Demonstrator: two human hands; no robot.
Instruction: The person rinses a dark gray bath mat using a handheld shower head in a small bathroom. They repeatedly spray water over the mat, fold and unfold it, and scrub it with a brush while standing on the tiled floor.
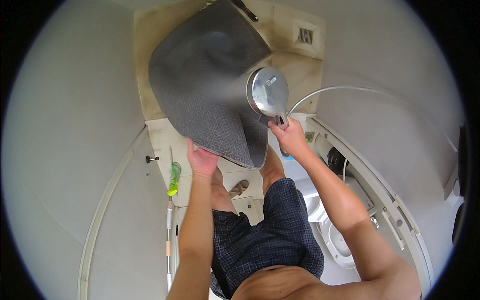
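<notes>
A large dark grey textured mat (202, 97) hangs and curls before me, its far part resting over the shower floor. My left hand (203, 159) grips its near edge from below, the thumb at the rim and the fingers partly hidden. In my right hand (290, 138) is the handle of a chrome handheld shower head (270, 92). The head faces left, and water sprays from it onto the mat's middle. A silvery shower hose (345, 88) curves away from the handle to the right wall.
A square floor drain (305, 36) lies at the far right, near a black-handled object (247, 11). Along the left wall stand a green bottle (174, 178) and a pole (168, 240). A white toilet (339, 240) is at my right. Grey walls enclose both sides.
</notes>
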